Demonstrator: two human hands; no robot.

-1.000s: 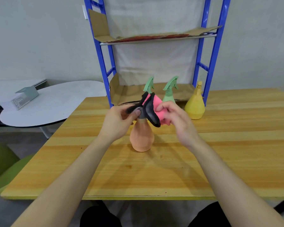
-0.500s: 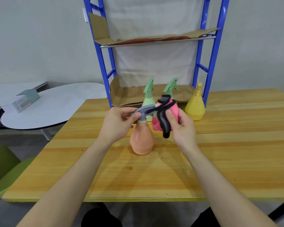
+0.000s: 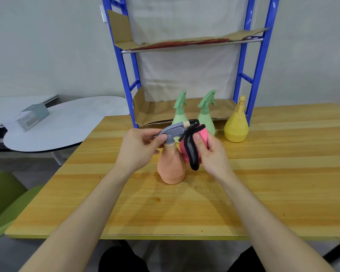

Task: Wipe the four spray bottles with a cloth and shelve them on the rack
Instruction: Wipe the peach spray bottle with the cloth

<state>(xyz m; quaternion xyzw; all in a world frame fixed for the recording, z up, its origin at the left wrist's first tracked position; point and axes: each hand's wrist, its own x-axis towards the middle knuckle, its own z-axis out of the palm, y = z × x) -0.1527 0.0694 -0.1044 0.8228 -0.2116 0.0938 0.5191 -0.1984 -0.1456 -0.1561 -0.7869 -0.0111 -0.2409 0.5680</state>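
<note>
An orange spray bottle with a grey trigger head stands upright on the wooden table. My left hand pinches the grey trigger head. My right hand holds a pink cloth with black edging against the bottle's right shoulder. Behind them two green spray bottles and a yellow spray bottle stand at the foot of the blue rack, by its cardboard-lined bottom shelf.
The rack's upper shelf is lined with cardboard and holds nothing visible. A white round table with a grey stand on it lies to the left. A green chair sits at the lower left.
The cloth has moved from over the trigger head down to the bottle's right side, so the grey trigger head now shows. My left hand has kept its hold on the head.
</note>
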